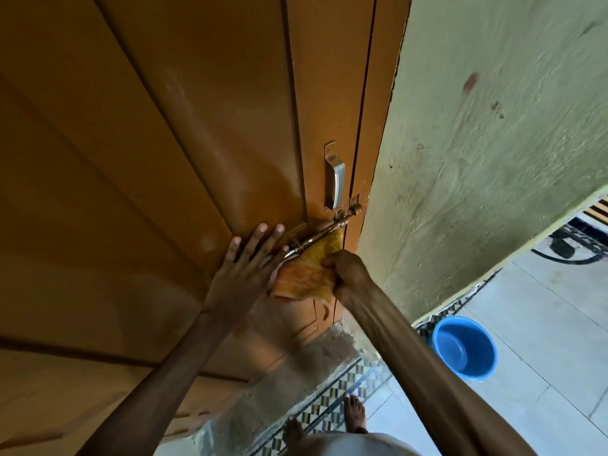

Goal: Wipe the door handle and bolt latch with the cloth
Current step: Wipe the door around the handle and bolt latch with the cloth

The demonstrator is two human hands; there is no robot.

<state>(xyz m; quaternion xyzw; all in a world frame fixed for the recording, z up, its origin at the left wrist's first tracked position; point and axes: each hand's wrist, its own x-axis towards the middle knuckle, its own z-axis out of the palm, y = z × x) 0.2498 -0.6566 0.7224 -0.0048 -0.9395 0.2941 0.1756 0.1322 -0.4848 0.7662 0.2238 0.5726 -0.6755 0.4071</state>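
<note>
Feet: two bare feet stand on the floor below the bolt latch, nearest the camera, at a patterned tile border.
Bucket: a blue bucket sits on the pale floor, below and to the right of the bolt latch, well apart from it; its inside shows blue with no contents I can make out, and whether it holds water cannot be told.
Right hand: the right hand is closed in a fist around the cloth, just below and to the right of the bolt latch.
Cloth: the yellow-orange cloth is bunched in that fist; its upper edge lies against the underside of the bolt latch, and its lower end hangs loose against the door.
Left hand: the left hand lies flat with fingers spread on the door, just left of the bolt latch; its nearest fingertips reach the left end of the latch, gripping nothing.
Bolt latch: the brass-coloured bolt latch runs slantwise across the door's right edge, its far end at the frame.
Door handle: the pale metal door handle is mounted upright directly above the bolt latch, untouched by either hand.
Door: the brown panelled door carries both fittings.
Wall: a greenish plastered wall stands to the right of the bolt latch, with a few dark marks on it.
</note>
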